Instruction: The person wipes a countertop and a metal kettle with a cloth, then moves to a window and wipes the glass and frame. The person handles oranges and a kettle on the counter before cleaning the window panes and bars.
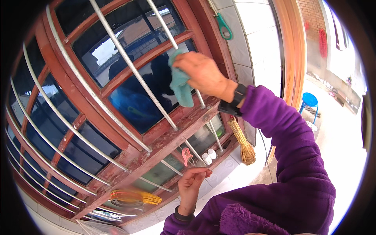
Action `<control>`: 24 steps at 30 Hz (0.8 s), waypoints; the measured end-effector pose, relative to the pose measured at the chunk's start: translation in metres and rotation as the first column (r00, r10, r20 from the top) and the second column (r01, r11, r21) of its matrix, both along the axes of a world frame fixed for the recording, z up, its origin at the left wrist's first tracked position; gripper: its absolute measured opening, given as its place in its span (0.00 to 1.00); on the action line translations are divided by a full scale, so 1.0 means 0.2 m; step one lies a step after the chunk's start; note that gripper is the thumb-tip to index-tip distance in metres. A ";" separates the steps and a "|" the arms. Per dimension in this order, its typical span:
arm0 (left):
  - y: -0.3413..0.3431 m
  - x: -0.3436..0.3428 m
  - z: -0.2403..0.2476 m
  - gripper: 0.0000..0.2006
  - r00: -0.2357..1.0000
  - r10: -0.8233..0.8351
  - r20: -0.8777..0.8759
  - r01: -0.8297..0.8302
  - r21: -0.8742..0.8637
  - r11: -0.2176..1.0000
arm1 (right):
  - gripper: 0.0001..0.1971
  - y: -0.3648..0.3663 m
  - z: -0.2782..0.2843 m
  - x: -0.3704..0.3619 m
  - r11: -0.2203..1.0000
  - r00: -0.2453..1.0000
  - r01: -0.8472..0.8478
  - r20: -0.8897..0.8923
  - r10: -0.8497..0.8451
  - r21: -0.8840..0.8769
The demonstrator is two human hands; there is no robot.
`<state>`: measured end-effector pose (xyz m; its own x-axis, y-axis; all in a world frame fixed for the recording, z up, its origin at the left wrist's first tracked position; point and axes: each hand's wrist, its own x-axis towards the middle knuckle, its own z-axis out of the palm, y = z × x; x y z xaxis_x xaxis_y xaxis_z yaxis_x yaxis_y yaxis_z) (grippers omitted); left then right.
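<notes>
My right hand (205, 74) is closed round a teal cloth (181, 88), which hangs down from the fingers. Hand and cloth are at the rightmost metal bar (166, 28) of a red wooden window frame (209, 33), and the fingers wrap about the bar. Lower down, my left hand (190, 187) is raised near the sill with its fingertips brought together; whatever is between them, if anything, is too small to make out. Just above it are a pink clip-like item (186, 156) and two small white bottles (209, 156).
Several metal bars (121, 51) run across the dark panes above a worn red ledge (156, 147). A straw whisk broom (243, 143) hangs right of the ledge, and a green-handled tool (224, 27) on the tiled wall. Yellow bristles (150, 197) lie lower left. A blue stool (310, 100) stands outside.
</notes>
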<state>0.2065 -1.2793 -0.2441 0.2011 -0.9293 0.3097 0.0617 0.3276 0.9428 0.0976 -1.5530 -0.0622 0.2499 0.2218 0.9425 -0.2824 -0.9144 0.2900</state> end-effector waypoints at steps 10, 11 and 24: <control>-0.02 -0.01 -0.02 0.06 0.999 -0.015 -0.028 0.015 -0.023 1.000 | 0.18 -0.29 0.09 -0.09 0.919 0.918 -0.076 0.386 -0.087 0.386; -0.02 -0.01 -0.02 0.06 0.999 -0.014 -0.036 0.013 -0.027 1.000 | 0.17 -0.32 0.10 -0.03 0.923 0.917 -0.100 0.396 -0.060 0.371; -0.07 0.01 -0.04 0.07 0.999 -0.015 -0.034 0.015 -0.004 1.000 | 0.23 -0.40 -0.16 0.02 0.970 0.968 0.236 -0.103 -0.230 0.057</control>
<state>0.2085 -1.2927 -0.2520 0.1978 -0.9312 0.3062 0.0989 0.3297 0.9389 0.1015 -1.6328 -0.0937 0.3762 0.0829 0.9228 -0.4642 -0.8451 0.2651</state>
